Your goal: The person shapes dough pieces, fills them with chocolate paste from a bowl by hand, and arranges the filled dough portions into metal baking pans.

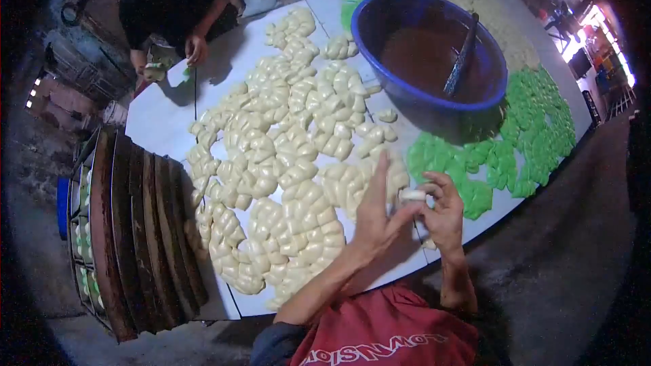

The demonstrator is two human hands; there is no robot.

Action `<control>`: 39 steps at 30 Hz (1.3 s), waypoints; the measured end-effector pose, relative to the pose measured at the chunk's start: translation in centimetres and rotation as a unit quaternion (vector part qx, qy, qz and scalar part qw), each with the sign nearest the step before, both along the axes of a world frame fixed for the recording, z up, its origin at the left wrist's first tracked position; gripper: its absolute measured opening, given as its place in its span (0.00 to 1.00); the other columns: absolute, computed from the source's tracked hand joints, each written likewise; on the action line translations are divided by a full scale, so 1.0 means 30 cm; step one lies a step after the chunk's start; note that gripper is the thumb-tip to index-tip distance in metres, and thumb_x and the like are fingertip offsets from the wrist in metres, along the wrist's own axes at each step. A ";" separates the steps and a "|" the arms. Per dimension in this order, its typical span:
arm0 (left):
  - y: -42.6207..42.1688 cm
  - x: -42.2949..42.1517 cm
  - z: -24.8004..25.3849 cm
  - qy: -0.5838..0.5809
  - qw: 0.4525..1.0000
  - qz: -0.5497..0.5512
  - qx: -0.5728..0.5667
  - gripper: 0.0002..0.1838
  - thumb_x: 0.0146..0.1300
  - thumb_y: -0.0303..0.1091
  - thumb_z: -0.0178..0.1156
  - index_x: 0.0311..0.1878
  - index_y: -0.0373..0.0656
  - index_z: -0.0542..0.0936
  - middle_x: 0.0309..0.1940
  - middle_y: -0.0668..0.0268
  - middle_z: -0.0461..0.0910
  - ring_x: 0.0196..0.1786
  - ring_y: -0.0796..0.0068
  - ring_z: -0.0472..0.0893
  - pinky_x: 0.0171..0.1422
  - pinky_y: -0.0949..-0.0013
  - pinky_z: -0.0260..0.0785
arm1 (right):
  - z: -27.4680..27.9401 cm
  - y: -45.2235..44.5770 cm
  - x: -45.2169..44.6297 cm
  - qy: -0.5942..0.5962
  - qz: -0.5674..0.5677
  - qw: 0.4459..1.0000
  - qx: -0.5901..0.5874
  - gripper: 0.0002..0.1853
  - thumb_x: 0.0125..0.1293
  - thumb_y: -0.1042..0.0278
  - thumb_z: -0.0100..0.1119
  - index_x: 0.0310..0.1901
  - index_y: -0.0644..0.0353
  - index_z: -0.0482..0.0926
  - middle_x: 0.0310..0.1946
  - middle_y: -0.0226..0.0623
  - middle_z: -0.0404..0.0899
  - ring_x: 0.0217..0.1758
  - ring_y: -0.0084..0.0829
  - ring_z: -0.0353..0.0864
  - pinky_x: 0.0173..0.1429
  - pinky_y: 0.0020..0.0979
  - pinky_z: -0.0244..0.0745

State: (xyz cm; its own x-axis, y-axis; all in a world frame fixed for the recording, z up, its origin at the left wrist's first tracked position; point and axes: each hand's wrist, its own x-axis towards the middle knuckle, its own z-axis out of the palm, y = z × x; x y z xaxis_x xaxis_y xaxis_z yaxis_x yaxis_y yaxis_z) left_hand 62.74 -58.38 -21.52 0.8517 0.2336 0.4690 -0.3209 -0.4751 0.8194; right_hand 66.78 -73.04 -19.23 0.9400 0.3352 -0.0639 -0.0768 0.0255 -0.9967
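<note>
Over the near part of the table, my right hand (442, 218) pinches a small piece of white dough (412, 194) between thumb and fingers. My left hand (374, 220) is beside it with its fingers stretched out together, its thumb reaching across to the right hand just below the piece. Under and left of my hands lie many plump cream-white dough pieces (298, 217), pressed close together. Flattened green dough pieces (441, 163) lie just beyond my right hand. Past them stands a blue basin (383, 78) of brown filling, with a long flat utensil (463, 54) leaning in it.
Stacked trays (146, 244) with dark rims stand at the table's left edge, green and white pieces showing in their sides. Across the white-tiled table (159, 118), a co-worker (176, 7) handles a small piece. More green dough (539, 122) and pale dough (481, 17) spread around the basin.
</note>
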 end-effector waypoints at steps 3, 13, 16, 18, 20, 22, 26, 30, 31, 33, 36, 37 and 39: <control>-0.092 0.105 -0.038 -0.109 0.977 -0.076 -0.166 0.52 0.59 0.53 0.68 0.74 0.30 0.52 0.61 0.46 0.74 0.57 0.57 0.80 0.51 0.67 0.75 | 0.056 0.039 0.019 0.146 0.020 0.952 0.270 0.15 0.61 0.78 0.63 0.49 0.65 0.74 0.41 0.35 0.80 0.43 0.24 0.80 0.50 0.24 0.76; -0.079 0.163 -0.056 0.205 0.904 -0.138 -0.348 0.32 0.69 0.33 0.59 0.72 0.38 0.59 0.58 0.55 0.77 0.49 0.72 0.82 0.54 0.71 0.73 | 0.189 0.120 0.638 -0.084 0.071 0.994 -0.012 0.10 0.69 0.63 0.57 0.43 0.61 0.75 0.37 0.31 0.80 0.37 0.19 0.77 0.41 0.25 0.73; 0.014 0.121 -0.044 0.237 0.919 -0.144 -0.280 0.27 0.70 0.36 0.59 0.69 0.39 0.66 0.51 0.57 0.83 0.45 0.73 0.85 0.45 0.72 0.77 | 0.056 0.152 0.950 -0.177 0.189 0.935 -0.242 0.14 0.68 0.60 0.58 0.43 0.64 0.76 0.37 0.37 0.81 0.40 0.29 0.80 0.45 0.33 0.75; 0.062 0.089 -0.020 0.278 0.930 -0.096 -0.221 0.25 0.70 0.44 0.59 0.65 0.41 0.72 0.47 0.57 0.84 0.44 0.67 0.86 0.45 0.67 0.77 | -0.135 0.161 1.103 -0.282 0.263 0.829 -0.406 0.17 0.65 0.58 0.60 0.45 0.66 0.77 0.39 0.43 0.83 0.43 0.37 0.81 0.47 0.39 0.75; 0.102 0.063 -0.006 0.288 0.928 -0.089 -0.217 0.25 0.69 0.46 0.59 0.63 0.41 0.74 0.47 0.55 0.84 0.43 0.65 0.86 0.44 0.67 0.77 | -0.200 0.158 1.119 -0.238 0.357 0.766 -0.478 0.15 0.63 0.61 0.60 0.43 0.65 0.77 0.38 0.34 0.81 0.41 0.29 0.77 0.49 0.33 0.73; 0.119 0.042 -0.036 0.278 0.933 -0.080 -0.216 0.25 0.69 0.47 0.59 0.63 0.42 0.74 0.48 0.55 0.84 0.43 0.66 0.86 0.45 0.67 0.77 | -0.229 0.153 1.120 -0.166 0.405 0.776 -0.455 0.16 0.62 0.61 0.59 0.46 0.65 0.79 0.40 0.36 0.82 0.44 0.28 0.78 0.50 0.33 0.73; 0.137 0.024 -0.054 0.283 0.926 -0.074 -0.240 0.25 0.69 0.47 0.59 0.63 0.42 0.74 0.48 0.55 0.84 0.42 0.67 0.86 0.46 0.67 0.76 | -0.102 0.178 1.050 -0.124 0.389 0.774 -0.484 0.17 0.61 0.63 0.58 0.48 0.64 0.80 0.42 0.37 0.83 0.45 0.27 0.78 0.50 0.33 0.74; 0.135 0.034 0.009 0.320 0.909 -0.102 -0.248 0.23 0.70 0.41 0.59 0.63 0.39 0.73 0.52 0.55 0.82 0.49 0.68 0.84 0.53 0.68 0.76 | -0.191 0.115 1.152 -0.221 0.365 0.852 -0.303 0.15 0.68 0.59 0.56 0.45 0.64 0.79 0.40 0.34 0.82 0.39 0.33 0.81 0.46 0.36 0.77; 0.134 0.035 0.039 0.314 0.907 -0.108 -0.261 0.22 0.70 0.38 0.58 0.64 0.40 0.73 0.53 0.56 0.81 0.49 0.69 0.83 0.54 0.69 0.75 | -0.089 0.107 1.065 -0.075 0.317 0.915 -0.236 0.13 0.70 0.60 0.55 0.43 0.63 0.78 0.38 0.31 0.81 0.37 0.29 0.81 0.44 0.33 0.77; 0.131 0.055 -0.001 0.278 0.909 -0.128 -0.283 0.22 0.69 0.34 0.59 0.63 0.37 0.73 0.53 0.57 0.80 0.52 0.69 0.81 0.57 0.68 0.74 | 0.026 0.150 0.943 0.090 0.245 0.964 -0.055 0.10 0.71 0.62 0.55 0.42 0.60 0.77 0.34 0.30 0.78 0.33 0.23 0.80 0.39 0.28 0.78; 0.112 0.118 -0.018 0.239 0.919 -0.118 -0.289 0.22 0.69 0.33 0.59 0.64 0.35 0.72 0.54 0.58 0.80 0.54 0.70 0.80 0.58 0.69 0.73 | 0.092 0.176 0.833 0.126 0.207 0.963 0.115 0.07 0.71 0.65 0.57 0.43 0.58 0.74 0.31 0.31 0.77 0.31 0.22 0.80 0.33 0.24 0.79; 0.104 0.142 0.013 0.255 0.902 -0.124 -0.327 0.24 0.71 0.37 0.57 0.66 0.36 0.70 0.56 0.58 0.78 0.56 0.70 0.79 0.58 0.69 0.72 | 0.104 0.181 0.796 0.128 0.217 0.959 0.127 0.08 0.71 0.64 0.57 0.44 0.57 0.72 0.32 0.32 0.78 0.32 0.24 0.81 0.33 0.25 0.80; 0.087 0.183 0.071 0.217 0.879 -0.116 -0.409 0.25 0.73 0.42 0.54 0.67 0.37 0.69 0.58 0.58 0.77 0.58 0.70 0.78 0.59 0.66 0.71 | 0.119 0.215 0.694 0.149 0.209 0.949 0.184 0.08 0.71 0.65 0.56 0.46 0.57 0.72 0.33 0.32 0.79 0.33 0.24 0.82 0.35 0.25 0.81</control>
State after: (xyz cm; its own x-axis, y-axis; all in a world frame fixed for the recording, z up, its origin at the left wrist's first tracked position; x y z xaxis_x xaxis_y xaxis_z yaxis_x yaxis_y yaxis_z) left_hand 68.24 -55.78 -19.40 0.9781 0.1386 -0.1553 0.0950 0.3670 0.9254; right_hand 87.59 -66.59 -15.67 0.6779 0.7263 -0.1135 -0.4347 0.2715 -0.8587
